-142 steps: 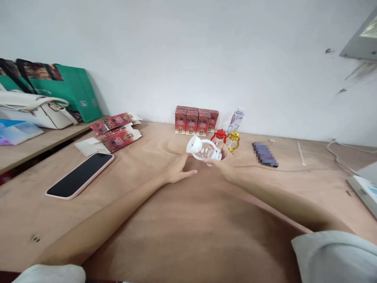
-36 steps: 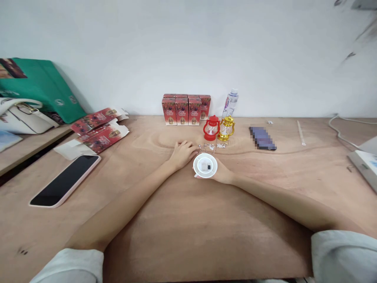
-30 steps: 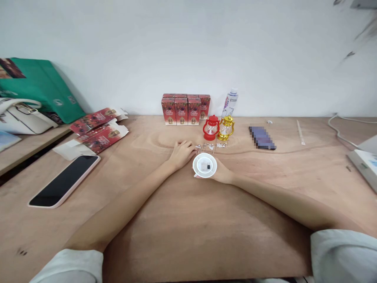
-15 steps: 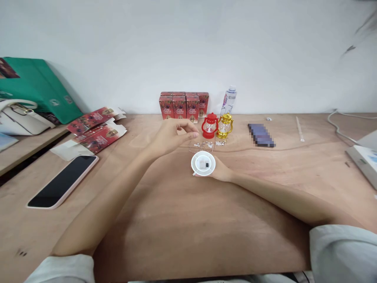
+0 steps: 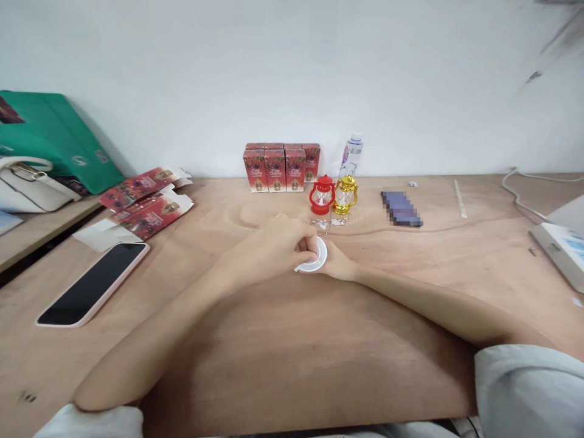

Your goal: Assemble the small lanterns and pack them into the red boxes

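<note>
While right hand grips white base, left hand curled over it, grip unclear, wooden table, pale wall

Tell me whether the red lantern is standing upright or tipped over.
Upright: the red lantern stands with its base on the table and its cap on top.

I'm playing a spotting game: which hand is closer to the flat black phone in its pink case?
Left. The left hand is right of the phone, fingers at the round white piece; the right hand, holding that piece, is farther right.
</note>
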Motion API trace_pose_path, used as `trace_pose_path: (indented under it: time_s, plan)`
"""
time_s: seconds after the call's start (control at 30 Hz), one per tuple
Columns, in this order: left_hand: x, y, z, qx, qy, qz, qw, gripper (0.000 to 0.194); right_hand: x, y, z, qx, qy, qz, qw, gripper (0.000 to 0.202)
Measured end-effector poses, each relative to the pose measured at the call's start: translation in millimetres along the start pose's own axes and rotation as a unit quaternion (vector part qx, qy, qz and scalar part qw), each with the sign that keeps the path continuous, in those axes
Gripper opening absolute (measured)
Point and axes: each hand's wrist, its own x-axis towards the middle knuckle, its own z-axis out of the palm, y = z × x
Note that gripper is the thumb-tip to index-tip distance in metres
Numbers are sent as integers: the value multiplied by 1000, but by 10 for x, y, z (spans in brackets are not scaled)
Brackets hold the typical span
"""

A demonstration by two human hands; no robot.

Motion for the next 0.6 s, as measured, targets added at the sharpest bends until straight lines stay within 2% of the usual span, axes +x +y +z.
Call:
trace_pose_path:
  time_s: [0.13,0.27,0.6]
  plan:
    - [13,-14,22,50,30,12,998,18,0,-33,-2,-8,1,-4,1000,42]
    - [31,-35,25,78,31,2,996,20,8,-39,-6,-1,-12,-15,1000,42]
    - [-18,35,-123,141,-19,21,990,23,14,-58,1,15,-4,-11,1000,49]
